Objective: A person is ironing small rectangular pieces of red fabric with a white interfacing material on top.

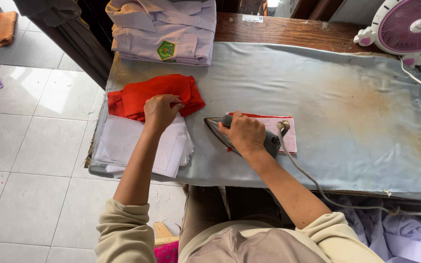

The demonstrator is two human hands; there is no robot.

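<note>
Under both hands lies one counter (317, 36) of dark wood, covered by one pale blue cloth (347, 122) with a brown scorch stain well right of the right hand. Beyond the left hand sits one stack of folded lilac shirts (166, 29), a green badge on the top one. Far right of the right hand stands one fan (408, 24), white with a pink grille. Beneath the left hand (161, 111) lies one pile of white fabric (142, 146), and on it one heap of red fabric (157, 95); that hand is curled shut, pinching a red fold. Right hand (244, 134) is closed around the handle of one iron (242, 136), which rests on one small pink piece (281, 134) with a red edge. One grey cord (308, 178) runs from the iron's rear toward the person and off right, crossing the cloth's near edge.
</note>
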